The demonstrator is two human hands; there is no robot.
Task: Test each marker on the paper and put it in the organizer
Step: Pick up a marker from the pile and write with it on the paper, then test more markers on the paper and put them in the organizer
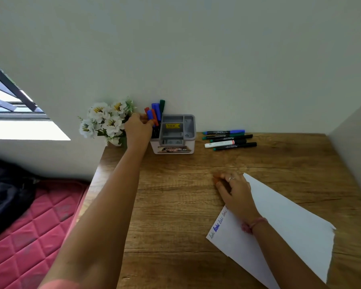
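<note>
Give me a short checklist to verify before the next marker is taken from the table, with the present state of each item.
1. Left hand free of the organizer: not ok, its fingers are at the markers standing in it.
2. Right hand empty: ok, it rests flat on the paper.
3. Untested markers in reach: ok, they lie right of the organizer.
4. Blank paper left: ok.
5. Their caps on: cannot tell.

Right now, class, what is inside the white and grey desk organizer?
The white and grey desk organizer holds upright markers, blue, red and green, in its left compartment; the left hand hides their lower ends. The other compartments look empty.
</note>
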